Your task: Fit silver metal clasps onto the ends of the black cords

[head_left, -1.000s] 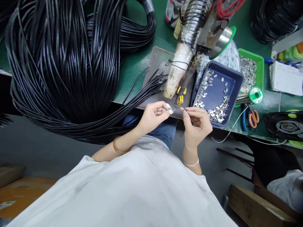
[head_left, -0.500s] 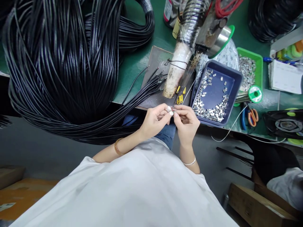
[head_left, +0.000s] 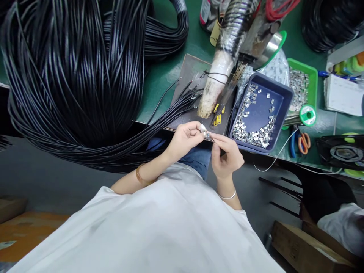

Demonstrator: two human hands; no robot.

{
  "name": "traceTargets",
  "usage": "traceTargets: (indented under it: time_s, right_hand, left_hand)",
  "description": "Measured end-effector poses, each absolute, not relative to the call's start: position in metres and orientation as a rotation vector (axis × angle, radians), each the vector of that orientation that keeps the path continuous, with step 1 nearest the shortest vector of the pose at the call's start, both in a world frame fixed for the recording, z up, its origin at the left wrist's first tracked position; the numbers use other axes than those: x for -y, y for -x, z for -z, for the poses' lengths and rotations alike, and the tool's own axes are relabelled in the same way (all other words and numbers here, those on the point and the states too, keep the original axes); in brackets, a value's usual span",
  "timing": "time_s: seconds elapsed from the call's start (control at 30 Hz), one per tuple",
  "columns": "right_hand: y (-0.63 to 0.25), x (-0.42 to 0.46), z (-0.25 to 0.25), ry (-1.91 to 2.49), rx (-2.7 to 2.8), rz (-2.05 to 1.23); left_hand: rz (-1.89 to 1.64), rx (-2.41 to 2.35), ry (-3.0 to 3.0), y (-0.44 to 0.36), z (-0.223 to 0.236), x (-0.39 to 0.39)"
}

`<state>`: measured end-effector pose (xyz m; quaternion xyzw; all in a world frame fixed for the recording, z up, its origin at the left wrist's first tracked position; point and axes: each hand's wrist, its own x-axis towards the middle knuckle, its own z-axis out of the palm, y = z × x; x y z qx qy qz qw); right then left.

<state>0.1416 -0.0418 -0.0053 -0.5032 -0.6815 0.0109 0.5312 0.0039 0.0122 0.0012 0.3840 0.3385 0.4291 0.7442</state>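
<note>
In the head view my left hand [head_left: 186,138] is closed in a pinch on a small silvery metal connector [head_left: 207,134]; white wrapping covers some of its fingertips. My right hand [head_left: 227,155] meets it from the right, fingers bent and the index finger stretched along to the connector. A short thin dark strand shows at its fingertips, too small to make out. Both hands are over my lap at the table's front edge. To their right stands a dark blue tray [head_left: 280,125] of small metal connector shells [head_left: 257,136]. Black cables [head_left: 170,110] with stripped ends lie behind my left hand.
A large bundle of black cable [head_left: 76,76] fills the left side. Above my hands hangs a plastic-wrapped duct [head_left: 214,83], beside a solder spool [head_left: 270,49]. A green tray [head_left: 313,83], pliers [head_left: 294,142] and a fan [head_left: 341,149] stand at the right.
My right hand has shifted slightly right and down, its thumb drawn back from the fingertips. The left hand has barely moved. The view has shifted a little.
</note>
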Motion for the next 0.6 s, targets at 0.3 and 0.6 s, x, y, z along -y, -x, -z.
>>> traceTargets:
  time_s: [0.3, 0.6]
  right_hand:
    - [-0.148, 0.031, 0.012, 1.279, 1.511, -0.204]
    - [-0.150, 0.028, 0.014, 1.233, 1.647, -0.036]
  left_hand:
    - [-0.988, -0.722, -0.856, -0.005, 0.003, -0.020]
    - [-1.018, -0.808, -0.855, -0.011, 0.003, -0.024]
